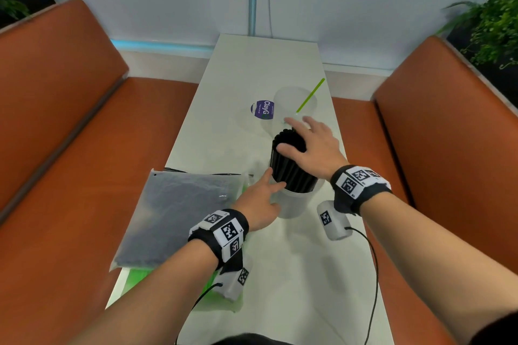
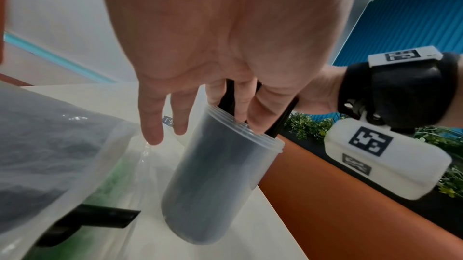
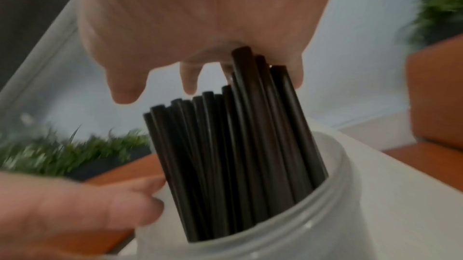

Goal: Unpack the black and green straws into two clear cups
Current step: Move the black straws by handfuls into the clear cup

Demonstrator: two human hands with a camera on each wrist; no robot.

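Observation:
A clear cup [image 1: 294,203] [image 2: 220,185] [image 3: 325,214] stands near the table's middle, packed with a bundle of black straws [image 1: 290,166] [image 3: 238,155] that leans slightly left. My right hand [image 1: 311,145] [image 3: 200,16] lies over the straw tops with fingers spread and the thumb on the ends. With straight fingers my left hand [image 1: 262,196] [image 2: 190,78] touches the cup's left side at the rim. Farther back stands a second clear cup [image 1: 295,103] holding one green straw [image 1: 311,95].
A plastic bag of black straws [image 1: 179,210] lies at the left on a bag of green straws [image 1: 140,274]. A clear piece with a purple label [image 1: 265,109] sits beside the far cup. Orange benches [image 1: 70,120] flank the narrow white table [image 1: 294,288].

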